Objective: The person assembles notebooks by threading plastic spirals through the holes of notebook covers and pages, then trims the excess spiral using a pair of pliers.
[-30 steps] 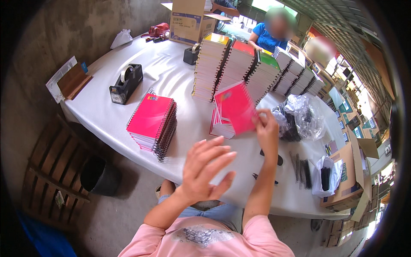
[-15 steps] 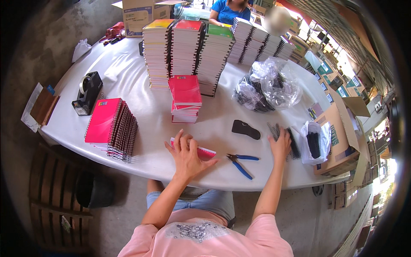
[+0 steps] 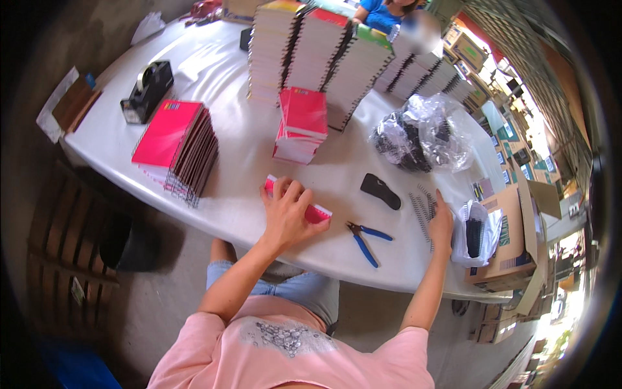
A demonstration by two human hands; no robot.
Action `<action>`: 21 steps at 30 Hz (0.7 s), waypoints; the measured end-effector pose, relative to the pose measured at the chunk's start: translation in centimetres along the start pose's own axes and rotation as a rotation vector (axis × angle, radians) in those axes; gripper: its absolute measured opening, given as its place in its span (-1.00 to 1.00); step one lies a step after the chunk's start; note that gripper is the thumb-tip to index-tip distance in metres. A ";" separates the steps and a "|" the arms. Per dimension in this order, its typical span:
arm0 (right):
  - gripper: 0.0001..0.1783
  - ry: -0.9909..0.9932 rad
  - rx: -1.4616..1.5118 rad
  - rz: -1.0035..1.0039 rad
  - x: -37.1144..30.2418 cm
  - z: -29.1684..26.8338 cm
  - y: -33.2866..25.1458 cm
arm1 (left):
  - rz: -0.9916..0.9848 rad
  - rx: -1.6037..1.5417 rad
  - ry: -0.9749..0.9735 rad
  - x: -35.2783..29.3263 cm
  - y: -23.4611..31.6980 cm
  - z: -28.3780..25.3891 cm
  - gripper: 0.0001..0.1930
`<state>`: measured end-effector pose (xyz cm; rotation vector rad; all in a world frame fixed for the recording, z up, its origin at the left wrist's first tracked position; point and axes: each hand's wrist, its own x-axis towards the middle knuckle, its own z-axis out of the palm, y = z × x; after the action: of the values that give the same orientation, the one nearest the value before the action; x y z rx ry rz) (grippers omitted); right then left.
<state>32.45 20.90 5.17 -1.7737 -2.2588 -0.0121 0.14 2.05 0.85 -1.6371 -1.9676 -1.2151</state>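
Note:
My left hand [image 3: 288,211] is closed over a small red-covered notebook [image 3: 318,214] near the table's front edge, thumb at its right end; most of it hides under my fingers. At the right, my right hand [image 3: 442,223] rests against loose black spiral binding coils [image 3: 424,211]. Its fingers are partly hidden, so I cannot tell whether it grips one. Between my hands lie blue-handled cutting pliers [image 3: 368,242], jaws toward the far left. Beyond them is a flat black object [image 3: 381,191]. A short stack of red notebooks [image 3: 303,113] stands ahead of my left hand.
Spiral-bound red notebooks [image 3: 170,133] are stacked at left by a black tape dispenser [image 3: 149,91]. Tall notebook stacks [image 3: 311,52] stand behind. Plastic bags of black coils [image 3: 421,135], a white bag [image 3: 476,233] and a carton [image 3: 508,240] line the right. A person in blue [image 3: 381,13] is across the table.
The view has shifted and tilted. My right hand has moved to the right side of the loose coils, uncovering some of them. My left hand stays on the red notebook, its fingers drawn closer together.

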 end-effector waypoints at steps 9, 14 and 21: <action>-0.76 -0.372 0.765 -0.316 -7.6 -0.5 -15.6 | 0.019 0.009 0.064 -1.3 -0.6 -0.2 -0.55; -0.84 -0.183 0.950 -0.350 -8.6 1.3 -17.2 | 0.019 0.012 0.040 -0.9 0.3 0.6 -0.56; -0.83 -0.431 0.916 -0.449 -8.5 1.6 -17.6 | 0.005 0.003 0.076 -1.5 -0.6 0.7 -0.52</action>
<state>17.14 8.66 4.57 -0.8209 -2.2750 1.1945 0.22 1.63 -0.89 -1.5692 -1.9173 -1.2530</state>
